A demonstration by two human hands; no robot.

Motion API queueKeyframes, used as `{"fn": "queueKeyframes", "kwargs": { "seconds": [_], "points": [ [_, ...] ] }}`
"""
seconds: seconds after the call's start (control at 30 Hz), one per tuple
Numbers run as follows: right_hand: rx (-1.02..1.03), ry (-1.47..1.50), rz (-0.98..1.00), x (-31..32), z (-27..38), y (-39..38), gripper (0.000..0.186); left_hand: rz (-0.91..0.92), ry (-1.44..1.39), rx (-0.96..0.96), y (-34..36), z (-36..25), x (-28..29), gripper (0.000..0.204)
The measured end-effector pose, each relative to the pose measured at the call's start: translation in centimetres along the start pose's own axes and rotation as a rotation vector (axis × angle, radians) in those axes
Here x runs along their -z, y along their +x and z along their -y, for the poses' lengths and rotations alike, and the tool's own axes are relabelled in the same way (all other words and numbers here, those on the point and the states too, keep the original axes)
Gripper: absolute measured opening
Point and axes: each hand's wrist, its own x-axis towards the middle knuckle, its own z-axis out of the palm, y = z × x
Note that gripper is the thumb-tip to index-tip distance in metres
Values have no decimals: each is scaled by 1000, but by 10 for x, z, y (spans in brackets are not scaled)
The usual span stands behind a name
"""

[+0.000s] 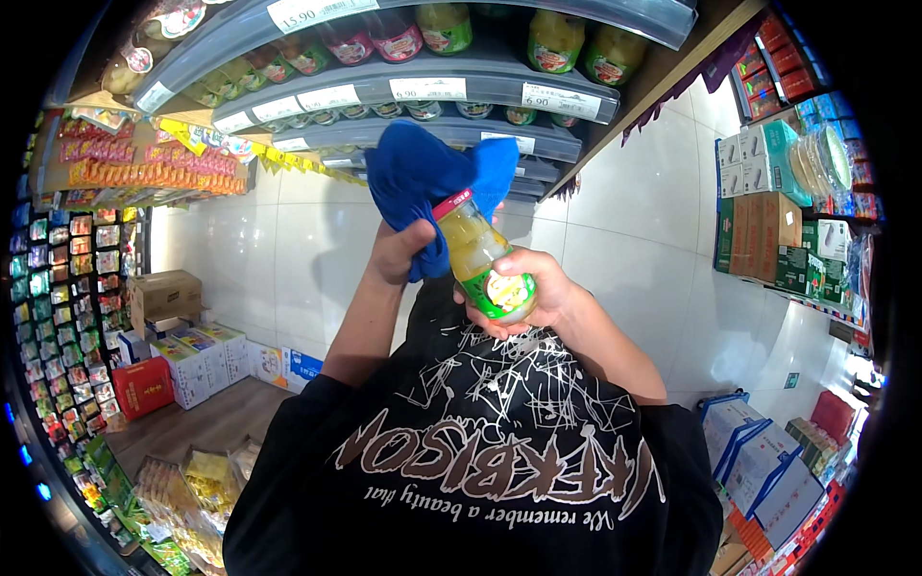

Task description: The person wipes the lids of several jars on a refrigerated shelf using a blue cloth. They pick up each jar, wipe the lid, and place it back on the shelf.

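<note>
A glass jar [473, 238] of pale yellow fruit pieces, with a red lid and a green label, is tilted in front of my chest. My right hand [540, 288] wraps round its lower part, next to the label. Bunched in my left hand [399, 252] is a blue cloth [418, 173], which lies against the jar's lid and upper side. Part of the cloth spreads behind the lid. The cloth hides some of my left fingers.
Ahead, a tiered shelf [384, 84] holds rows of similar jars [445, 27] behind price strips. Packaged snacks hang on a rack [67, 317] at the left, with cardboard boxes [165, 296] on the floor. More stacked cartons [764, 235] stand at the right beside the tiled aisle [634, 240].
</note>
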Motion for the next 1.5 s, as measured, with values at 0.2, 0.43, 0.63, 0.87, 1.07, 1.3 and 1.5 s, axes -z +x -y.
{"fn": "queueKeyframes", "kwargs": {
  "seconds": [0.2,0.43,0.63,0.87,1.07,1.3,1.5],
  "points": [
    [37,-122,-166,-24,-1,-6,49,-141,659,86,-12,-36,-12,52],
    [207,-902,-588,-55,0,-2,35,-21,1000,231,9,-63,-42,44],
    [199,-1400,-791,-54,-3,-3,56,58,840,529,27,-65,-31,54],
    [305,-1538,-790,-50,-11,-2,52,-134,576,558,24,-46,-19,63],
    [525,-1509,-717,-41,-15,-3,62,-588,211,415,17,-25,-19,62],
    [554,-553,-356,-43,-4,5,79,-427,-825,68,-9,37,15,60],
    [470,-16,-89,-35,26,13,79,-348,-851,39,-30,31,30,70]
  ]
}}
